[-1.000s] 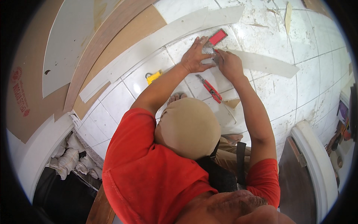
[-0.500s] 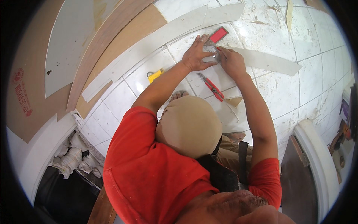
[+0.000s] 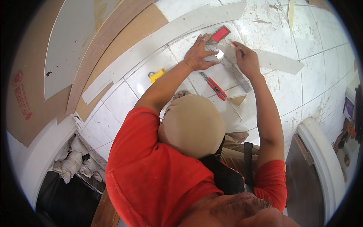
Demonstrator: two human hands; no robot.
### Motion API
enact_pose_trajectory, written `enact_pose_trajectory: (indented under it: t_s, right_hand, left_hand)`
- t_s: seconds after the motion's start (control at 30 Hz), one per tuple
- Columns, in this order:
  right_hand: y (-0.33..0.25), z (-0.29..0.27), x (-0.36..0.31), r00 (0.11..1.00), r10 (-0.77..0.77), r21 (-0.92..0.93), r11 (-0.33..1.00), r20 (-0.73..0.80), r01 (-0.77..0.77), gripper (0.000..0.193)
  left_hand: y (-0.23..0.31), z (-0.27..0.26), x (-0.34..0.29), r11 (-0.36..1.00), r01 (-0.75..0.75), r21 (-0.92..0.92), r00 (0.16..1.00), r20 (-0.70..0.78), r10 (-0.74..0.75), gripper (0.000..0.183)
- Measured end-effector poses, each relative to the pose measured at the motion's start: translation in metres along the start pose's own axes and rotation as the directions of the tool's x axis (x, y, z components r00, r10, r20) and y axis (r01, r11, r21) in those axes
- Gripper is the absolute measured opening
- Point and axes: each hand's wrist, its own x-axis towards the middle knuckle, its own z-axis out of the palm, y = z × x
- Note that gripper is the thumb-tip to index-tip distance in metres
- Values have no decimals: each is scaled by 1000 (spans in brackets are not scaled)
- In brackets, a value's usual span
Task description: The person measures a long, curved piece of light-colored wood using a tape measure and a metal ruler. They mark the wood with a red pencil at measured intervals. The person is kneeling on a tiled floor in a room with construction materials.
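My left hand lies with spread fingers on a pale strip of board, pressing at the head end of a try square. The square's red-faced stock sits just beyond its fingertips. Its metal blade slants across the strip toward me. To the right of the blade, my right hand is closed in a pinch on a slim red pencil, mostly hidden by the fingers. Between my forearms a red utility knife rests on the tiles. A yellow tape measure is beside my left forearm.
A small wood block stands near my right forearm. Long pale strips and brown boards lie along the left. White sacks are at lower left. A door frame rises at the right. Dust marks the tiles.
My right hand has moved right, away from the left hand, with the red pencil in it. More of the square's blade now shows. The left hand has stayed in place.
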Motion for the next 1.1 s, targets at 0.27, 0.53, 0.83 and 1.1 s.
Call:
enact_pose_trajectory:
  t_s: [0.27,0.53,0.83,1.1]
  right_hand:
    - [80,-8,-41,835,182,47,982,-520,-185,37]
    - [125,-8,-80,788,353,-237,821,-504,-519,40]
    - [127,-26,-81,831,434,-280,798,-348,-534,56]
    - [132,-24,-80,839,422,-321,786,-344,-528,56]
  left_hand:
    - [0,1,0,1000,11,-4,1000,-4,-11,40]
    - [8,0,3,998,46,40,999,18,-47,40]
    - [8,1,4,999,-11,44,1000,-10,11,40]
    - [7,0,4,1000,-13,28,1000,-22,14,39]
